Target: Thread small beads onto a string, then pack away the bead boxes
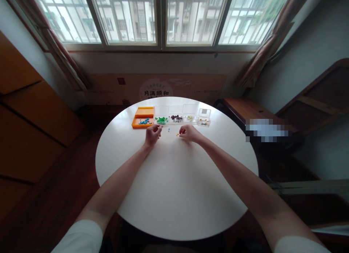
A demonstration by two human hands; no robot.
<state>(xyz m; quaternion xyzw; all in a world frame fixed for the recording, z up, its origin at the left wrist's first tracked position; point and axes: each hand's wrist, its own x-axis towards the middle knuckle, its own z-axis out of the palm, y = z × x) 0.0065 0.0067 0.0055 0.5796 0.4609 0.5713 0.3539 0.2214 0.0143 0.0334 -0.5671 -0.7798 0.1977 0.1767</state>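
Observation:
My left hand [153, 134] is just in front of the orange case, thumb and forefinger pinched together; anything between them is too small to make out. My right hand [188, 132] is low over the white table, its fingertips closed at some small yellow pieces [177, 134]. Between my hands lie tiny blue-green pieces [168, 130]. Blue pieces [145, 121] fill part of the open orange case [134, 125]. Beside it, clear lidded boxes hold green pieces [161, 119], dark brown pieces [176, 117] and pale yellow pieces [189, 117].
The round white table [174, 195] has its far edge just behind the boxes. A small clear box [208, 115] with its lid up ends the row at right. Beyond the table stand a wooden bench [245, 109] on the right and a wooden cabinet [29, 129] on the left.

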